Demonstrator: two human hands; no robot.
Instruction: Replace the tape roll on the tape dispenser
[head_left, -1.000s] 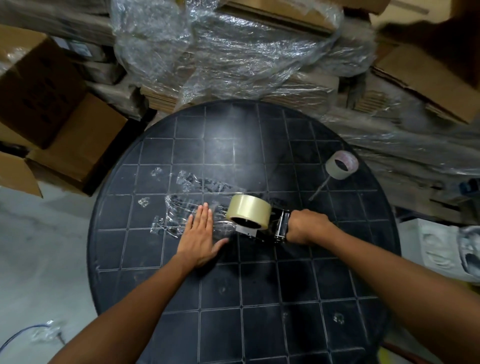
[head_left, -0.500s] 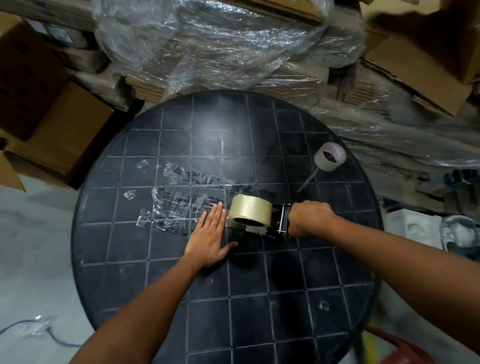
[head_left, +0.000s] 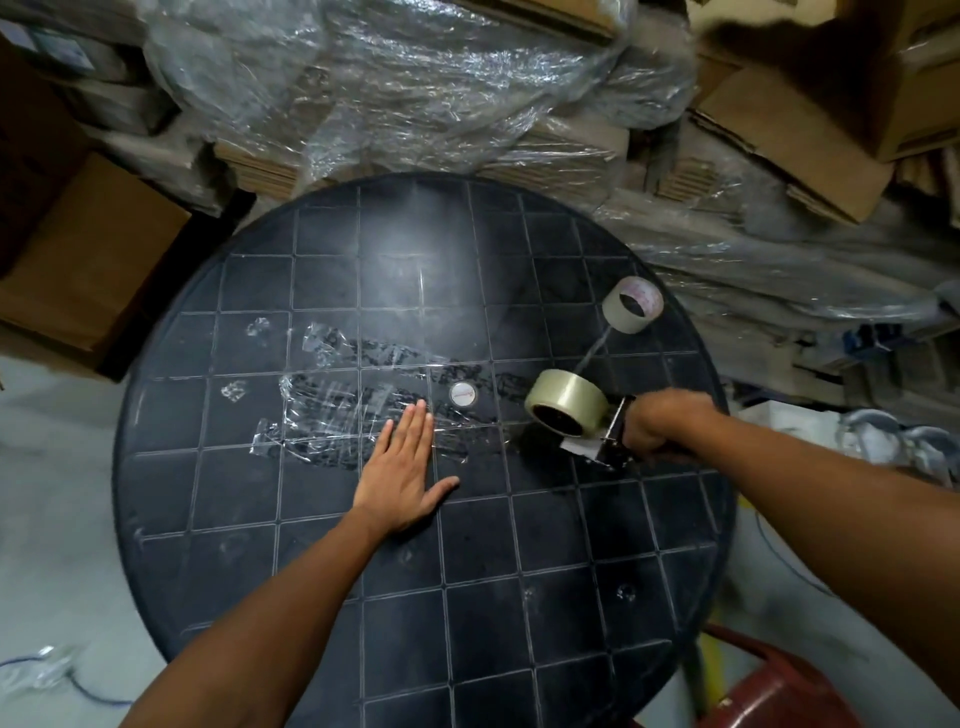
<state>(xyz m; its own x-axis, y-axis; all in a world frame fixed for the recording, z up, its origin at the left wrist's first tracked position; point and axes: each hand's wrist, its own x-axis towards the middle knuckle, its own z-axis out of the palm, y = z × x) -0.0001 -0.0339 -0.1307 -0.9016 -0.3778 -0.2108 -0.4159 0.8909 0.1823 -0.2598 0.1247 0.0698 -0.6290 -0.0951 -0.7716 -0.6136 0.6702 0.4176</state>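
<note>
Nearest, at the lower right corner, a red stool (head_left: 779, 691) is poking into view beside the round black table (head_left: 519, 597), whose top is scored into squares.

The left hand (head_left: 402, 470) is lying flat on the table, palm down, fingers straight and close together, thumb spread to the side, gripping nothing. Its fingertips are resting on the near edge of a strip of clear tape (head_left: 363, 405) that is stuck across the tabletop, wrinkled and catching the light. A small round disc (head_left: 463, 393) is sitting in the table's middle, just beyond the fingertips.

To the right, the right hand (head_left: 667, 423) is closing in a fist around the handle of the dispenser (head_left: 610, 441), which is sitting low over the table. A full roll (head_left: 566, 408) of clear tape is sitting in the dispenser, its open side facing the camera.

Farther back, near the right rim, a nearly spent core (head_left: 632, 303) is lying apart from the dispenser, with a thin tail of tape trailing from it toward the roll.

Behind the table, flattened cardboard under crumpled plastic wrap (head_left: 415, 88) is piling up. Boxes (head_left: 88, 270) are standing at the left and upper right; what they are holding cannot be told.
</note>
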